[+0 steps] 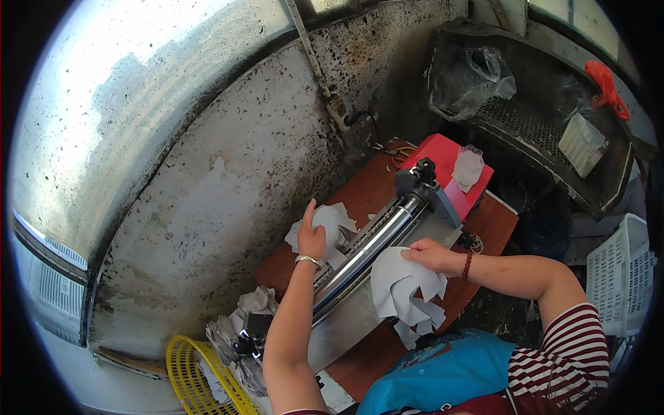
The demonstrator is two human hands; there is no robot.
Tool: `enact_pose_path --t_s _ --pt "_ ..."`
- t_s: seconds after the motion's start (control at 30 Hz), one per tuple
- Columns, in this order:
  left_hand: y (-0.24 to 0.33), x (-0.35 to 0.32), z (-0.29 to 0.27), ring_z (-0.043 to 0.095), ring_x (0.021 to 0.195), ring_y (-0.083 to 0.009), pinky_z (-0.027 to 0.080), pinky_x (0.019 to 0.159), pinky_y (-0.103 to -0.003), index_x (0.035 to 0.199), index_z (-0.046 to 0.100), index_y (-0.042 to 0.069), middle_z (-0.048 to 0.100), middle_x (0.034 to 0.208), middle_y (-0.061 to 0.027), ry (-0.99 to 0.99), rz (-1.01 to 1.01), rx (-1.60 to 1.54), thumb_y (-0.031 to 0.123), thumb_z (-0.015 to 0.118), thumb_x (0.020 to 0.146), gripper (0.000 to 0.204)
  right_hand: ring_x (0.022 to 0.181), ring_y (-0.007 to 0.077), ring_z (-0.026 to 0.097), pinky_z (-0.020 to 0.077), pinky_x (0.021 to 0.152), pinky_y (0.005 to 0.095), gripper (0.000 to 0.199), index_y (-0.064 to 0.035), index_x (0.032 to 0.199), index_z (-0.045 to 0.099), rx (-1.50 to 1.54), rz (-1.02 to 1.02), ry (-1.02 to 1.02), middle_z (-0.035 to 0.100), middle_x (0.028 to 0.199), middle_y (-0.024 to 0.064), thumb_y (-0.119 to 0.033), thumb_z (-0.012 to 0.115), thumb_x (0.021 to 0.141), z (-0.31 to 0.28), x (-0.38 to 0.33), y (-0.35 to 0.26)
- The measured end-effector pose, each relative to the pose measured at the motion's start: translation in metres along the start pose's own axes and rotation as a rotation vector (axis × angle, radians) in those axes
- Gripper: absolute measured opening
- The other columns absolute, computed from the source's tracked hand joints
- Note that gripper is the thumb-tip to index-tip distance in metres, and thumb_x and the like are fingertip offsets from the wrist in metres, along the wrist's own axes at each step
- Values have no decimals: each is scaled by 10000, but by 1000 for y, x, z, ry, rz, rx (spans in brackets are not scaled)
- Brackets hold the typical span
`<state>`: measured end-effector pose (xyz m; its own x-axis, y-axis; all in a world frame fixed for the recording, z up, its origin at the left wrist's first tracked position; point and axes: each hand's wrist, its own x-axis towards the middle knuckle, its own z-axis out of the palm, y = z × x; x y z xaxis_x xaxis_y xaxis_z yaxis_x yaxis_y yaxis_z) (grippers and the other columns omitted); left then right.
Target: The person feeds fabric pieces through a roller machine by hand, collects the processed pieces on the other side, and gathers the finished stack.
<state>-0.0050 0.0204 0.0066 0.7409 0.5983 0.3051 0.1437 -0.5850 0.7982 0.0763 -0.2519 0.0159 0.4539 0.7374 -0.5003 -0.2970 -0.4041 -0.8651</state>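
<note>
A machine with a long shiny metal roller stands on a brown tabletop, running slantwise away from me. My left hand is beyond the roller, on the left, with a finger stretched out. It is over or against a white cut sheet piece; whether it touches is unclear. On the near side, my right hand pinches the upper edge of a stack of white curved sheet pieces. Their lower ends fan out and hang over the machine's near edge.
A yellow plastic basket stands at lower left beside heaped greyish sheets. The machine's red end housing carries clear cups. A dark metal rack holds plastic bags at the back right; a white crate stands at right.
</note>
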Motion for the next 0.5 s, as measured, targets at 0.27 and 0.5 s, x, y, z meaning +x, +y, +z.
enact_pose_path --t_s 0.27,0.5 --pt "-8 0 -21 551 1019 -282 421 870 -330 1131 575 170 552 1152 -132 -78 49 234 -41 413 771 448 632 136 583 476 574 281 260 37 862 614 -27 112 -145 616 751 79 -220 585 829 -9 -5 15" --pt "-13 -15 13 585 889 -313 448 810 -349 1036 617 101 607 1014 -158 -647 39 578 157 497 786 283 591 106 564 459 531 258 260 19 800 622 -196 134 -178 614 710 52 -239 606 824 20 25 1"
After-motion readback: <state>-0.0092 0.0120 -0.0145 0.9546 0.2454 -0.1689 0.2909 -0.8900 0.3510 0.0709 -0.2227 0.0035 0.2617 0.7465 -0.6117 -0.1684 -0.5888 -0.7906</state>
